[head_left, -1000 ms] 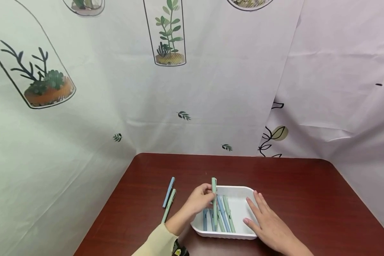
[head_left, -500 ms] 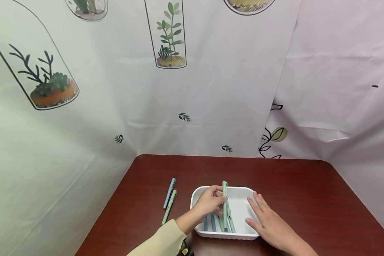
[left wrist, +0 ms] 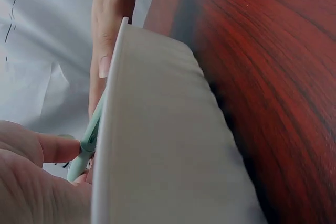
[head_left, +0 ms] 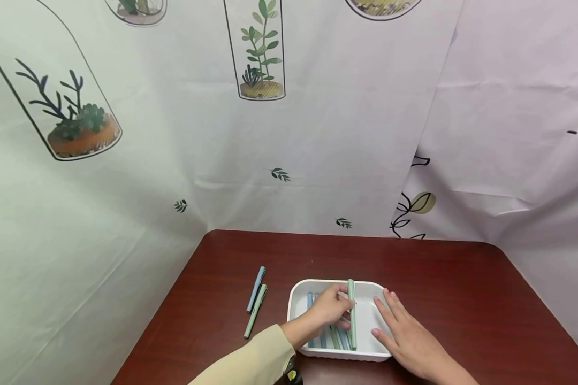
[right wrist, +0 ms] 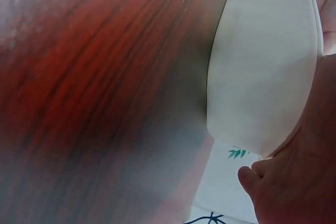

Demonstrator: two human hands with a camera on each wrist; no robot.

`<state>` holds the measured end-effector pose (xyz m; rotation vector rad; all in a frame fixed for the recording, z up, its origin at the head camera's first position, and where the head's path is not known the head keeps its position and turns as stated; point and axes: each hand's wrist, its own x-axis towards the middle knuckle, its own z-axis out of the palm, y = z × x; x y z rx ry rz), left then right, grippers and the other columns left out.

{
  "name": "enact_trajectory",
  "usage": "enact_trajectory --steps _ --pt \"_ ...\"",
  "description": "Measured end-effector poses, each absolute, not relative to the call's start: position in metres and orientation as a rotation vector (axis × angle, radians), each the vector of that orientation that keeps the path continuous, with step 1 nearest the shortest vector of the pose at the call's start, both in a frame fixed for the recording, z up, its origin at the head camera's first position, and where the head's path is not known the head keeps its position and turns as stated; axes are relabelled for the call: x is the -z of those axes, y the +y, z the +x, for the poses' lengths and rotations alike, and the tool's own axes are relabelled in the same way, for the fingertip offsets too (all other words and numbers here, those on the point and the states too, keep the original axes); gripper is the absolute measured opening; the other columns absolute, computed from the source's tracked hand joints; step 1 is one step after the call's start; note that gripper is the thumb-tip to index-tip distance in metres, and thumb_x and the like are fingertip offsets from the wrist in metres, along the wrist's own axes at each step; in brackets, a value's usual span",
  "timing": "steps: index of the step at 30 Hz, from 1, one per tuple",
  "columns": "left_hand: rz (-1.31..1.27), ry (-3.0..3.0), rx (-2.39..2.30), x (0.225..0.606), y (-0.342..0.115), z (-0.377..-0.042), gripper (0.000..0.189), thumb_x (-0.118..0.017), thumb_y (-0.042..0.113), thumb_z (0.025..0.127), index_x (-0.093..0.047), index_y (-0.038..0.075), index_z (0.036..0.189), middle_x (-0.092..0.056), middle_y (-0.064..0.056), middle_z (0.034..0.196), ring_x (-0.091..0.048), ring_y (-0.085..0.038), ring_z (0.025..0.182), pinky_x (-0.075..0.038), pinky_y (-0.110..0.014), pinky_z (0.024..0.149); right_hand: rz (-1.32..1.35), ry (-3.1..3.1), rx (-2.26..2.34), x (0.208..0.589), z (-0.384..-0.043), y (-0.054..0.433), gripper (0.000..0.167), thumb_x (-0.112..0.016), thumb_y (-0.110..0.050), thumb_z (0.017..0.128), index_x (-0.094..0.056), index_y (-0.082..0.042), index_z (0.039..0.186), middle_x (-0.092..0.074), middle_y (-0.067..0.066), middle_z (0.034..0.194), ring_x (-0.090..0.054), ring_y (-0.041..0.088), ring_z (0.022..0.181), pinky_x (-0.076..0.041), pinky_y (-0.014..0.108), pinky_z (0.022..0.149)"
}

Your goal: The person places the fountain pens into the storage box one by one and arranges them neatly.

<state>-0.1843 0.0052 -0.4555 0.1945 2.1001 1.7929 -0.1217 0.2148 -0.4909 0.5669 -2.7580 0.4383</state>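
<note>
In the head view my left hand (head_left: 328, 309) pinches a light green pen (head_left: 351, 321) between thumb and fingers. The pen points away from me, over the middle of a white plastic tray (head_left: 370, 299). Several blue and green pens (head_left: 310, 300) lie side by side in the tray's left half, partly hidden under that hand. My right hand (head_left: 409, 342) rests at the tray's right rim with its fingers stretched out. The left wrist view has the pinched pen (left wrist: 89, 140) just past the tray's near wall (left wrist: 157, 119). Past the outer wall (right wrist: 262, 61), the right wrist view catches the right hand (right wrist: 304, 187).
Left of the tray, a blue pen (head_left: 256, 289) and a green pen (head_left: 256, 311) lie close together on the dark red wooden table (head_left: 212, 299). Behind the table hangs a pale cloth (head_left: 318, 133) printed with plants.
The left hand has carried the green pen rightward across the tray and lower, from above the left group of pens to their right side. The right hand keeps its place at the rim.
</note>
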Motion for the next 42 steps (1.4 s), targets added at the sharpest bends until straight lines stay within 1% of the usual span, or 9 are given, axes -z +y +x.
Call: enact_trajectory --steps 3,6,10,13,17,21,34,39,42 --pt "0.174 2.086 -1.803 0.459 0.009 -0.183 0.028 -0.063 0.002 0.093 -0.056 0.002 0.121 -0.059 -0.009 0.084 -0.065 -0.015 0.064 -0.060 -0.032 0.056 0.571 -2.738 -0.440 0.494 -0.121 0.214 0.064 -0.063 -0.045 0.098 -0.049 -0.010 0.151 -0.036 0.019 0.160 -0.020 0.023 0.154 -0.029 0.030 0.119" --pt "0.161 2.078 -1.809 0.460 0.012 -0.183 0.032 -0.063 0.001 0.093 -0.054 0.002 0.124 -0.059 -0.009 0.084 -0.065 -0.016 0.064 -0.060 -0.033 0.055 0.569 -2.726 -0.429 0.494 -0.121 0.214 0.064 -0.063 -0.045 0.098 -0.049 -0.011 0.151 -0.036 0.018 0.161 -0.013 0.014 0.154 -0.014 0.016 0.118" --pt "0.155 2.057 -1.794 0.460 0.017 -0.184 0.035 -0.062 -0.001 0.093 -0.052 0.003 0.127 -0.059 -0.011 0.085 -0.066 -0.018 0.063 -0.061 -0.036 0.056 0.566 -2.741 -0.421 0.492 -0.122 0.214 0.065 -0.062 -0.046 0.099 -0.047 -0.012 0.152 -0.035 0.017 0.162 -0.021 0.023 0.154 -0.036 0.038 0.116" --pt "0.142 2.035 -1.780 0.461 0.021 -0.185 0.035 -0.061 -0.002 0.094 -0.050 0.004 0.127 -0.058 -0.012 0.085 -0.065 -0.019 0.063 -0.061 -0.037 0.056 0.558 -2.752 -0.424 0.490 -0.122 0.214 0.066 -0.061 -0.047 0.099 -0.046 -0.013 0.153 -0.034 0.018 0.162 -0.012 0.017 0.155 -0.043 0.048 0.106" --pt "0.113 2.047 -1.772 0.464 0.025 -0.185 0.036 -0.061 -0.001 0.094 -0.051 0.005 0.128 -0.059 -0.012 0.084 -0.064 -0.019 0.063 -0.060 -0.038 0.055 0.571 -2.720 -0.434 0.491 -0.122 0.215 0.066 -0.063 -0.046 0.098 -0.046 -0.013 0.153 -0.036 0.018 0.161 0.007 -0.002 0.150 -0.020 0.020 0.119" --pt "0.099 2.067 -1.755 0.467 0.031 -0.186 0.035 -0.061 -0.001 0.094 -0.051 0.005 0.127 -0.059 -0.012 0.084 -0.064 -0.019 0.063 -0.060 -0.037 0.053 0.595 -2.689 -0.451 0.493 -0.123 0.216 0.065 -0.065 -0.044 0.097 -0.048 -0.011 0.151 -0.038 0.020 0.159 0.012 -0.008 0.146 0.004 0.004 0.110" --pt "0.069 2.157 -1.632 0.468 0.051 -0.186 0.028 -0.062 -0.005 0.092 -0.051 -0.001 0.117 -0.061 -0.014 0.062 -0.069 -0.030 0.052 -0.059 -0.034 0.050 0.608 -2.674 -0.453 0.496 -0.123 0.217 0.065 -0.066 -0.042 0.097 -0.049 -0.009 0.150 -0.039 0.021 0.159 0.013 -0.009 0.146 0.004 0.003 0.110" --pt "0.078 2.169 -1.604 0.471 0.057 -0.185 0.023 -0.064 -0.004 0.093 -0.053 -0.002 0.113 -0.060 -0.012 0.058 -0.066 -0.022 0.048 -0.058 -0.031 0.049 0.604 -2.678 -0.456 0.496 -0.123 0.218 0.066 -0.066 -0.044 0.097 -0.049 -0.009 0.151 -0.038 0.021 0.159 0.014 -0.009 0.146 0.004 0.003 0.110" --pt "0.064 2.170 -1.608 0.474 0.060 -0.185 0.019 -0.064 -0.004 0.092 -0.053 -0.001 0.108 -0.060 -0.012 0.059 -0.067 -0.023 0.048 -0.058 -0.030 0.049 0.576 -2.687 -0.450 0.496 -0.122 0.217 0.066 -0.066 -0.046 0.096 -0.050 -0.012 0.151 -0.038 0.018 0.159 0.011 -0.008 0.147 -0.018 0.013 0.116"
